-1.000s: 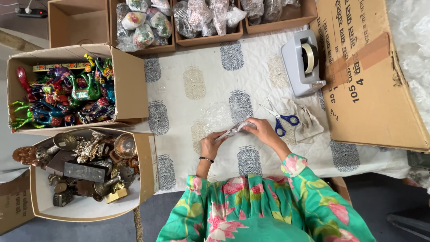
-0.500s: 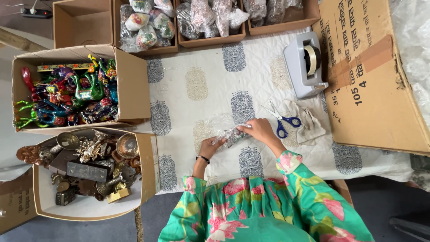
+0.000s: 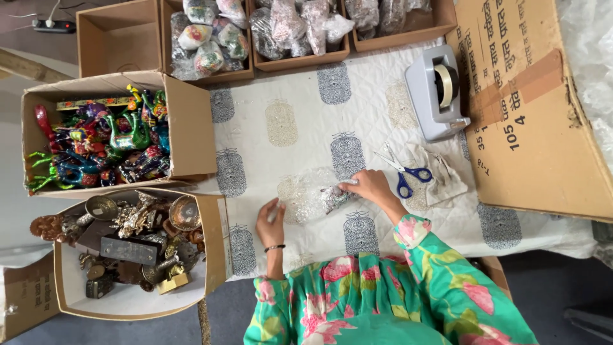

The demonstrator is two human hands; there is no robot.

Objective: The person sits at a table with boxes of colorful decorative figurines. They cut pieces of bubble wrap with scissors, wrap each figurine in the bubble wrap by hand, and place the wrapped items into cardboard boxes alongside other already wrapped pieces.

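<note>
A sheet of clear bubble wrap (image 3: 305, 195) lies on the white printed cloth (image 3: 287, 96) in front of me. On its right edge is a small colourful figurine (image 3: 333, 197), partly rolled in the wrap. My right hand (image 3: 370, 188) grips the figurine with its fingertips. My left hand (image 3: 271, 223) rests flat on the cloth at the wrap's lower left corner and holds nothing. A dark band circles my left wrist.
Blue-handled scissors (image 3: 405, 176) lie on a folded cloth beside my right hand, with a grey tape dispenser (image 3: 437, 96) behind them. A large cardboard box (image 3: 536, 115) is at right. Left boxes hold painted figurines (image 3: 102, 147) and brass items (image 3: 128, 236); far boxes hold wrapped pieces (image 3: 211, 35).
My hands were together on the figurine. My left hand has now let go and moved down-left onto the cloth, while the right hand stays on the figurine and the wrap lies spread out.
</note>
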